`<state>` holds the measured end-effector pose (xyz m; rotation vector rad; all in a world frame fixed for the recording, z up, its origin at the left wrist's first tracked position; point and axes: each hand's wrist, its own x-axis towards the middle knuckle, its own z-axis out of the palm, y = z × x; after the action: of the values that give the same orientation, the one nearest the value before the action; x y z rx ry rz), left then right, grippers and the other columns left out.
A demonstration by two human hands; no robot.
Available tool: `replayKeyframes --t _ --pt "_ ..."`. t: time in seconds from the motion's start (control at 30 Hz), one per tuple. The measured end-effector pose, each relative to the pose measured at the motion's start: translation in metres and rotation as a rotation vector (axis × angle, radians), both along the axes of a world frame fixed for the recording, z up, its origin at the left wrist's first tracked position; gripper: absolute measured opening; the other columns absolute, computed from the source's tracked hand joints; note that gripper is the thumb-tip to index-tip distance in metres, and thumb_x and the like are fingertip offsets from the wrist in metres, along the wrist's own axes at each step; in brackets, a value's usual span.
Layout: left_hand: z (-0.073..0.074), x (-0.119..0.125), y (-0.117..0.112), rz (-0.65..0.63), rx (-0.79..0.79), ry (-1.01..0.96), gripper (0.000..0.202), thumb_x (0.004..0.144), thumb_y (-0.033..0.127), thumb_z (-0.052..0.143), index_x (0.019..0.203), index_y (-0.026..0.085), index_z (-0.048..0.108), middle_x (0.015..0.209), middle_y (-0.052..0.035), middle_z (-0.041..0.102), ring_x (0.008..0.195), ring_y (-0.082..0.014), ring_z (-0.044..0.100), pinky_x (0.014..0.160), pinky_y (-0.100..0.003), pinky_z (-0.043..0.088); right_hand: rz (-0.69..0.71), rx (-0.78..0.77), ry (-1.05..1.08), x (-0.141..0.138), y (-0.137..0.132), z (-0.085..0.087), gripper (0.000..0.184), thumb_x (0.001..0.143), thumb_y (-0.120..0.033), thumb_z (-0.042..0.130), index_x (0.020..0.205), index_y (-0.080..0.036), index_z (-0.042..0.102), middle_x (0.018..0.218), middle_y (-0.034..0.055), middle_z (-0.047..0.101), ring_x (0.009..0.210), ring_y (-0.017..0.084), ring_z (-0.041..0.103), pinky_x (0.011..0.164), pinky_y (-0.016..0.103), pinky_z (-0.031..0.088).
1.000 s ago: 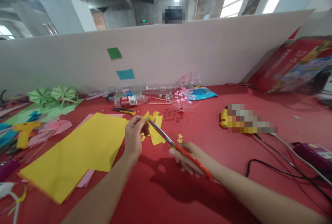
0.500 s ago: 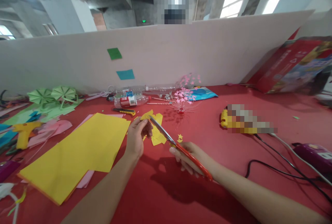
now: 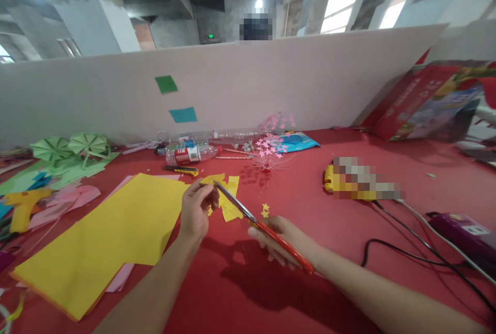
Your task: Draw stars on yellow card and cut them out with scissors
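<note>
My left hand pinches a small piece of yellow paper at its fingertips, above a little heap of yellow paper scraps on the red table. My right hand grips red-handled scissors, whose blades point up-left and meet the pinched paper. Two tiny yellow stars lie just beyond the right hand. A large yellow sheet lies flat to the left of my left forearm.
A plastic bottle and a utility knife lie behind the scraps, beside a pink star ornament. Green paper fans and a yellow glue gun are at left. Black cables and a purple device lie right. A white partition backs the table.
The view has shifted a little left and down. My left hand has turned the pinched paper slightly against the scissor blades; both hands stay in nearly the same place.
</note>
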<state>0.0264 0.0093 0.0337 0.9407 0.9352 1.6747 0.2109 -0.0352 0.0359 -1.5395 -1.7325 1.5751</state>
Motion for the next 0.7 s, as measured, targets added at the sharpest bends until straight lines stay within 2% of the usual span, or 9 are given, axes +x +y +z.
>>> replayKeyframes --t 0.13,0.4,0.7 --pt "0.0009 0.0001 -0.0004 0.009 -0.006 0.014 0.01 0.058 0.024 0.064 0.055 0.016 0.057 0.045 0.0036 0.053 0.038 -0.0074 0.045 0.035 -0.018 0.032 0.022 0.015 -0.001 0.0016 -0.0002 -0.0002 0.043 0.08 -0.054 0.057 0.06 -0.019 0.045 0.039 -0.0069 0.045 0.028 0.005 0.038 0.029 0.016 0.03" --pt "-0.0001 0.0017 -0.0013 0.031 -0.016 0.037 0.013 0.06 0.025 0.066 0.056 0.015 0.059 0.046 0.0027 0.056 0.039 -0.007 0.045 0.036 -0.018 0.032 0.037 0.045 0.02 0.0031 0.0003 -0.0052 0.045 0.08 -0.057 0.055 0.059 -0.019 0.044 0.039 -0.0067 0.044 0.03 0.006 0.038 0.031 0.017 0.03" --pt "-0.0009 0.0034 -0.002 0.038 0.006 0.066 0.014 0.063 0.026 0.067 0.058 0.016 0.059 0.047 0.0037 0.055 0.038 -0.0069 0.044 0.035 -0.018 0.032 0.046 0.029 0.011 0.0039 -0.0015 0.0029 0.043 0.079 -0.055 0.059 0.061 -0.019 0.046 0.04 -0.0072 0.044 0.032 0.006 0.039 0.035 0.018 0.031"
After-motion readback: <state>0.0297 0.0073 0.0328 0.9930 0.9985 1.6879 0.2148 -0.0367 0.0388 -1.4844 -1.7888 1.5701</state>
